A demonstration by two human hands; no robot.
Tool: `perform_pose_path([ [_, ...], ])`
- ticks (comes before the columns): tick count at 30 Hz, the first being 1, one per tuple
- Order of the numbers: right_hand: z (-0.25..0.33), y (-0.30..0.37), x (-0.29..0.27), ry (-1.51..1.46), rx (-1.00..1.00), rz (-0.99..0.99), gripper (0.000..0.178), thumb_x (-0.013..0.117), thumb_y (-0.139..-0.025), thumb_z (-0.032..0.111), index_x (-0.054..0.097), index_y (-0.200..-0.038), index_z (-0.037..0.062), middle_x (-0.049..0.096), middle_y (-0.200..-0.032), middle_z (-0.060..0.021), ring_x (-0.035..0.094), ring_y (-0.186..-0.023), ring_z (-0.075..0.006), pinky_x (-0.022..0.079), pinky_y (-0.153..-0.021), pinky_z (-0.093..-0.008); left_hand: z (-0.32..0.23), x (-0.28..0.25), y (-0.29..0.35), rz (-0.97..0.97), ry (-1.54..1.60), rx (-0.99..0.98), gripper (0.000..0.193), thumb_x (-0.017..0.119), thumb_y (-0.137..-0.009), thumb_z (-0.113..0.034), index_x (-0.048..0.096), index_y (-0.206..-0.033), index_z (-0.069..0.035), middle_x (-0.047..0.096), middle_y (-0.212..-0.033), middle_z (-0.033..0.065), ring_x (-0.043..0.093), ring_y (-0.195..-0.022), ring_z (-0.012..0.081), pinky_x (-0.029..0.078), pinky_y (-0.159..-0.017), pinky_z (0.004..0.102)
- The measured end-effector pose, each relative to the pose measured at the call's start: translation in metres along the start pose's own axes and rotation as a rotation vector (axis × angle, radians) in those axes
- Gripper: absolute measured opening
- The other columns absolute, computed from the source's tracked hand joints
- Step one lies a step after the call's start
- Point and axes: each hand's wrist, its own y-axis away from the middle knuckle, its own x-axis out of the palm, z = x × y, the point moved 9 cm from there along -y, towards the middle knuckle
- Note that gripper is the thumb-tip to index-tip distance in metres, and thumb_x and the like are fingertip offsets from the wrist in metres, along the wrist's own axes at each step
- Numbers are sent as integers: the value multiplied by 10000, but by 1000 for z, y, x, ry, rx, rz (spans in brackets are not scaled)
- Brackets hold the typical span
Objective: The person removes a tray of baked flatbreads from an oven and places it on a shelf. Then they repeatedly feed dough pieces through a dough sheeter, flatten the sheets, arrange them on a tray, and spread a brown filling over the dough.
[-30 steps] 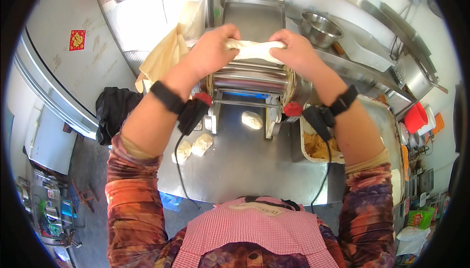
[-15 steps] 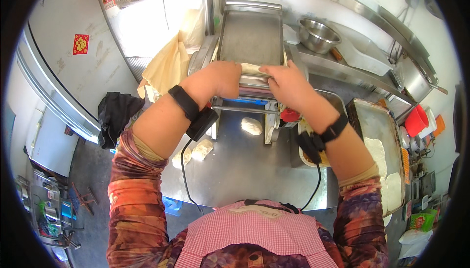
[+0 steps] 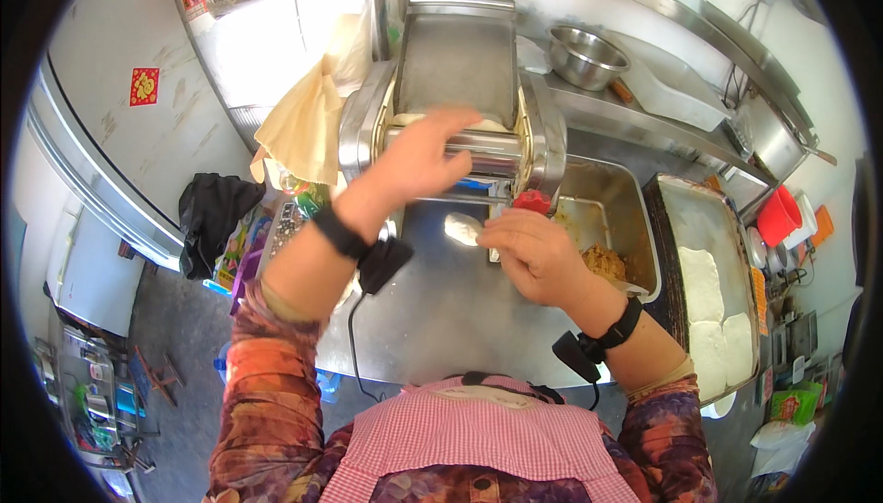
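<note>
My left hand [image 3: 428, 155] hovers over the steel rollers [image 3: 492, 146] of a dough sheeter, fingers stretched and thumb apart, holding nothing. Pale sheet dough [image 3: 494, 124] shows along the back of the rollers, partly hidden by that hand. Nearer to me, my right hand [image 3: 533, 259] has its fingers bent together at the right edge of a small oval piece of dough [image 3: 462, 229] on the steel table. The thumb and fingertips seem to pinch that edge. My left forearm covers most of the table's left side, where a bit of other dough peeks out.
Right of the sheeter sits a steel pan [image 3: 648, 255] with brown crumbly filling [image 3: 602, 262]. Beyond it, a dark-edged baking tray [image 3: 671, 204] carries flat dough sheets [image 3: 706, 347]. A steel bowl [image 3: 589, 57] stands on the back shelf. Cloth [image 3: 303, 131] hangs left of the machine.
My right hand has come down from the rollers toward me, to the oval dough piece. The left hand has opened out above the rollers. The dough there has sunk farther behind the rollers.
</note>
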Motion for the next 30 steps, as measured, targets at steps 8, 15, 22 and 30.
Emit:
perform_pose_path([
  [8, -35, 42, 42, -128, 260, 134, 234, 596, -763, -12, 648, -982, 53, 660, -938, -121, 626, -881, -326, 508, -770, -401, 132, 124, 98, -6, 1238, -658, 341, 586, -866, -57, 545, -1198, 13, 620, -1132, 131, 572, -1100, 217, 462, -958, 354],
  [15, -111, 72, 101, -198, 695, 259, 345, 631, -780, 115, 618, -1113, 24, 657, -1026, -157, 635, -917, -308, 510, -818, -370, 187, 124, 95, -487, 1706, -632, 315, 605, -824, 16, 532, -1130, 7, 593, -1124, 113, 581, -1063, 257, 457, -983, 381],
  [22, -161, 87, 150, -1318, 1196, -171, 513, 672, -841, 130, 442, -1291, 42, 560, -1228, -57, 579, -1080, -203, 493, -900, -371, 142, 115, 131, -317, 1507, -685, 423, 536, -863, 26, 470, -1282, 20, 569, -1246, 125, 583, -1103, 252, 498, -926, 359],
  [30, -128, 89, 150, -1527, 1245, -174, 484, 624, -836, -1, 450, -1287, 29, 568, -1235, -111, 581, -1112, -246, 496, -942, -405, 98, 106, 179, -103, 1401, -750, 477, 619, -870, -87, 459, -1315, -19, 581, -1231, 110, 593, -1083, 237, 503, -901, 358],
])
